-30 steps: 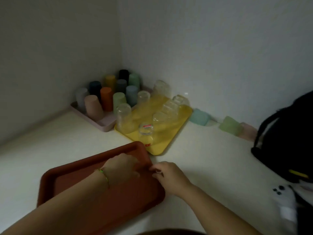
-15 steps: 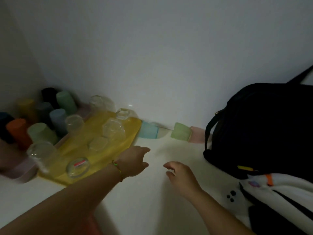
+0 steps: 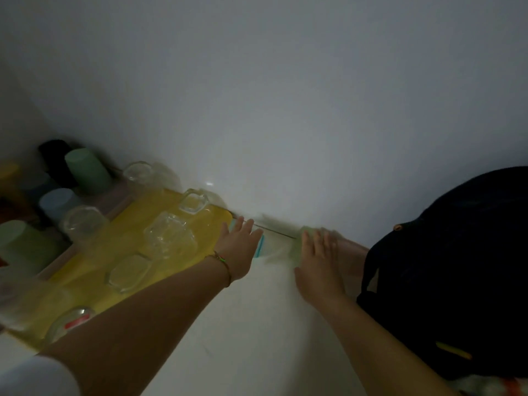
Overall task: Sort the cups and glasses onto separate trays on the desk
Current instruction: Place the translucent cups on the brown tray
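My left hand (image 3: 241, 244) reaches flat over a blue cup (image 3: 260, 247) that lies on its side by the wall, just past the corner of the yellow tray (image 3: 163, 200); its fingers are spread and not closed on the cup. My right hand (image 3: 320, 261) lies with straight fingers on a pale green cup (image 3: 297, 250), which also lies on its side and is blurred. A pink cup (image 3: 353, 252) lies right of it. Several clear glasses (image 3: 171, 238) stand upside down on the yellow tray. Coloured cups (image 3: 85, 172) stand on a pink tray (image 3: 55, 265) at far left.
A black bag (image 3: 457, 267) fills the right side, close to the pink cup and my right forearm. The wall runs directly behind the lying cups. White desk surface (image 3: 243, 338) shows between my two arms.
The view has swung right, away from the red tray. Both hands have moved forward from mid-desk to the cups lying by the wall, left over the blue one, right onto the green one.
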